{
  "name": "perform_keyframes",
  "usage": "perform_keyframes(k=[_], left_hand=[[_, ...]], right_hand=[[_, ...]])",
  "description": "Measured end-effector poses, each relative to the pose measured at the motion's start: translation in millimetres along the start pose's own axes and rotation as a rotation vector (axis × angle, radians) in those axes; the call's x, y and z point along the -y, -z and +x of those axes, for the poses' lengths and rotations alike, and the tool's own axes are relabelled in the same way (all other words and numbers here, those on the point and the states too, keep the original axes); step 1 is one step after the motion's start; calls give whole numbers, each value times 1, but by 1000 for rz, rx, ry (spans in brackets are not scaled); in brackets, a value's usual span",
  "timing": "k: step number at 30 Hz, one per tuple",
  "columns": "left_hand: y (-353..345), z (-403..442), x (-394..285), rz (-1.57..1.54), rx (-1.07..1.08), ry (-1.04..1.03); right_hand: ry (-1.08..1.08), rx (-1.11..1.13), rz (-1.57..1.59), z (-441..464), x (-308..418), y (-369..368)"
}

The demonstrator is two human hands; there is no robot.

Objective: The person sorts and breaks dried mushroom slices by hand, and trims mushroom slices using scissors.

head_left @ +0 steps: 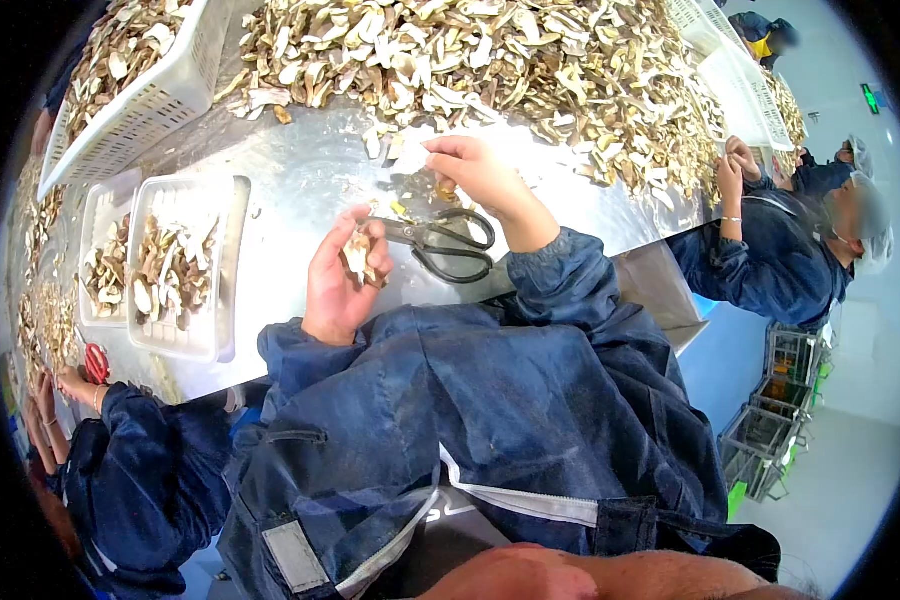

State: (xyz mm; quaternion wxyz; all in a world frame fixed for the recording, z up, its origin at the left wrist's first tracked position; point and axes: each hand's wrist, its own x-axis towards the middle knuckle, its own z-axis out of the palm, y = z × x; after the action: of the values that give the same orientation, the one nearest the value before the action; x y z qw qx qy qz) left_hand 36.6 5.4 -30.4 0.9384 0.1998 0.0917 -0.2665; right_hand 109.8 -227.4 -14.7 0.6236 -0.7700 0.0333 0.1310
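My left hand [338,280] is closed around a few dried mushroom slices [358,255], pale and brown, cupped in the fingers. Beside its fingertips, black-handled scissors [440,240] lie on the metal table, their blades pointing toward that hand. Farther forward, my right hand [485,185] has its thumb and fingers drawn together low over the table. What it pinches is too small to make out. Pale mushroom slices [407,152] lie just beyond its fingertips, at the near edge of a large pile of sliced dried mushrooms [490,70].
Two white trays [232,300] with mushroom slices stand at left. A white perforated crate [120,135] full of slices is at upper left, more crates [745,90] at upper right. Co-workers [770,240] sit on both sides; red-handled scissors [96,363] lie near the left one.
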Motion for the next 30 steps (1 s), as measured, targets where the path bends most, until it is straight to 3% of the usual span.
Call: perform_keyframes(k=[7, 14, 21, 27, 30], left_hand=[[-3, -3, -2, 166, -41, -60], [-15, -3, 2, 360, -102, -85], [-5, 0, 8, 382, -114, -105], [-1, 0, 6, 281, -99, -73], [-3, -3, 3, 265, -103, -64]], right_hand=[[2, 103, 55, -12, 13, -9], [-55, 365, 95, -41, 33, -33], [114, 255, 40, -48, 19, -45], [-16, 320, 227, -43, 19, -39], [197, 93, -83, -24, 1, -31]])
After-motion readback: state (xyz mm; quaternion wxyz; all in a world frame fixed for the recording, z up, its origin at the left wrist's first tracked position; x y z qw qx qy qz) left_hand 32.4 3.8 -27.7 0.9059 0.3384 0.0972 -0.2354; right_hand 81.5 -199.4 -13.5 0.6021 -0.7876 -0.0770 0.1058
